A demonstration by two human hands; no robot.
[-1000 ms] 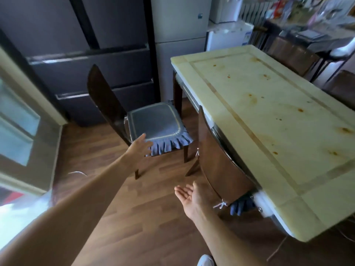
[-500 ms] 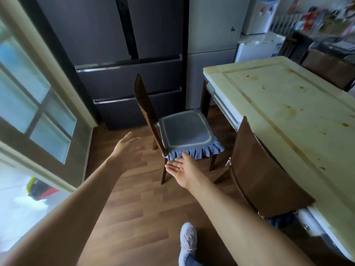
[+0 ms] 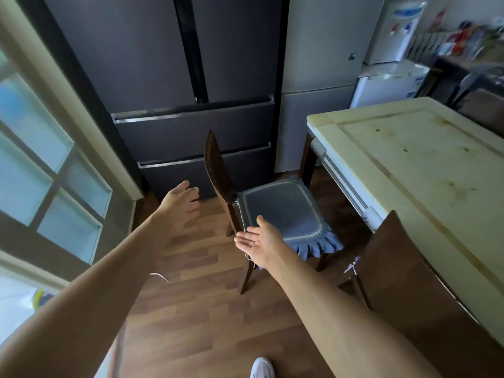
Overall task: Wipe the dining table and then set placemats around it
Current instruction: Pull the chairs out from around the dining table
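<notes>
The dining table (image 3: 425, 170) stands at the right, a pale yellow-green top with brown stains scattered over it. No cloth or placemat is in view. My left hand (image 3: 178, 204) reaches forward over the wooden floor, fingers spread and empty, left of a dark wooden chair (image 3: 215, 165). My right hand (image 3: 259, 240) is held palm up with straight fingers, empty, just in front of that chair's blue cushioned seat (image 3: 283, 211).
A second dark chair (image 3: 403, 268) is pushed in at the table's near side. A dark multi-door fridge (image 3: 174, 85) and a grey fridge (image 3: 319, 77) stand behind. A glass-paned door (image 3: 41, 159) is at the left. My white shoe (image 3: 261, 368) shows at the bottom.
The view has swung left, away from the table toward the fridge and the pulled-out chair. Both hands have moved forward toward that chair and stay empty.
</notes>
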